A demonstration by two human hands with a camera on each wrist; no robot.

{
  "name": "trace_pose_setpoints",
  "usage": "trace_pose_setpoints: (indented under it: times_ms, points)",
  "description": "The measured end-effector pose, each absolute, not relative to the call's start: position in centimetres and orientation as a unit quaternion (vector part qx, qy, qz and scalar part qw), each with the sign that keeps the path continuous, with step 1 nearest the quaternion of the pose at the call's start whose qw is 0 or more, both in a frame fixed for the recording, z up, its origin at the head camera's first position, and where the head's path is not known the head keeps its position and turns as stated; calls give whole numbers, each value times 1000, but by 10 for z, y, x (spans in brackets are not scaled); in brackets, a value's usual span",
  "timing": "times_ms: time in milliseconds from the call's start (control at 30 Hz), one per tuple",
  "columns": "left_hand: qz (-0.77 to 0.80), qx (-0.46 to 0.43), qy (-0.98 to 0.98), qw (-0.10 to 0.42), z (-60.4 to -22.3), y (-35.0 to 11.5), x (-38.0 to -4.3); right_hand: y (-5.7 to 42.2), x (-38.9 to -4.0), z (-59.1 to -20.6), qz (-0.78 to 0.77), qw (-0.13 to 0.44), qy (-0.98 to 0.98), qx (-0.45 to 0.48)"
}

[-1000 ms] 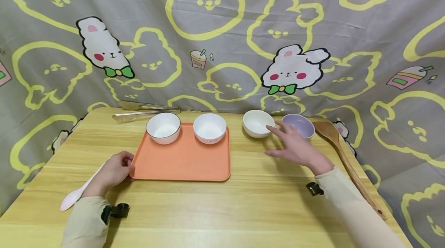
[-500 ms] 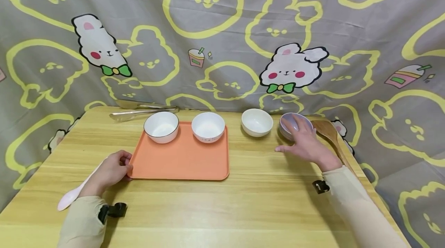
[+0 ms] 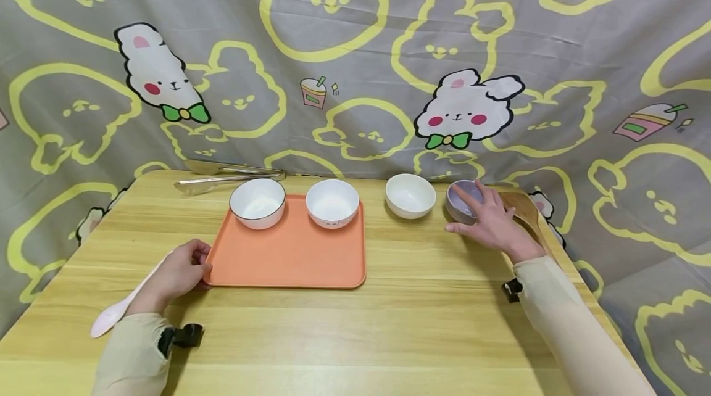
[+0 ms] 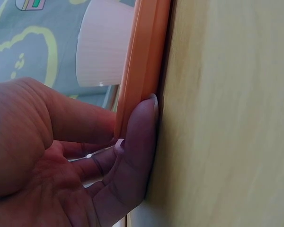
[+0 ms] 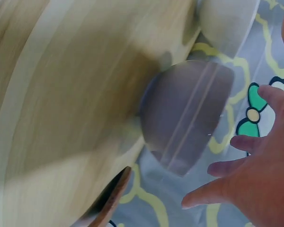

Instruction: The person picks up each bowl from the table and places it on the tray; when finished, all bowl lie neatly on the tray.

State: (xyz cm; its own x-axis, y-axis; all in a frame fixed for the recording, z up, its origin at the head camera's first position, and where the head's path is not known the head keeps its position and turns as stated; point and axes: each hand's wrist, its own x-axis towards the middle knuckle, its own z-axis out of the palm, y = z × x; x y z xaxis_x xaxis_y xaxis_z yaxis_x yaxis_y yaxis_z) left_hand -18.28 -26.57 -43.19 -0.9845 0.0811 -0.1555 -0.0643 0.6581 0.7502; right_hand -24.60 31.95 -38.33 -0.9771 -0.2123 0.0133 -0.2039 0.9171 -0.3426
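At the left edge of the orange tray [image 3: 284, 263], my left hand [image 3: 176, 274] pinches the rim. The left wrist view shows the thumb on one side of the tray edge [image 4: 144, 61] and a fingertip tucked at its underside. My right hand [image 3: 491, 226] is spread over the purple bowl [image 3: 457, 210], overlapping its right side in the head view. In the right wrist view the fingers are straight and stand apart from the purple bowl [image 5: 184, 113]. A white bowl with a dark rim [image 3: 258, 216] and another white bowl [image 3: 332, 214] stand on the tray.
A cream bowl [image 3: 410, 202] stands between the tray and the purple bowl. Metal tongs [image 3: 233, 181] lie at the back left, and a pale pink spoon [image 3: 113, 316] lies beneath the left forearm. A wooden spatula [image 3: 522, 206] lies at the right, partly hidden by the right arm.
My right hand has moved right, from between the cream and purple bowls to over the purple bowl. The left hand has stayed at the tray's edge.
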Motion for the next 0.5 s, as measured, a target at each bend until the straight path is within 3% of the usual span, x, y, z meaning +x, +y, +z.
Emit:
trace_pose_setpoints:
  times_ms: [500]
  points:
    - [419,-5,903,97,-431,-266,-183,326,-280,-394,-134,56,987,-75]
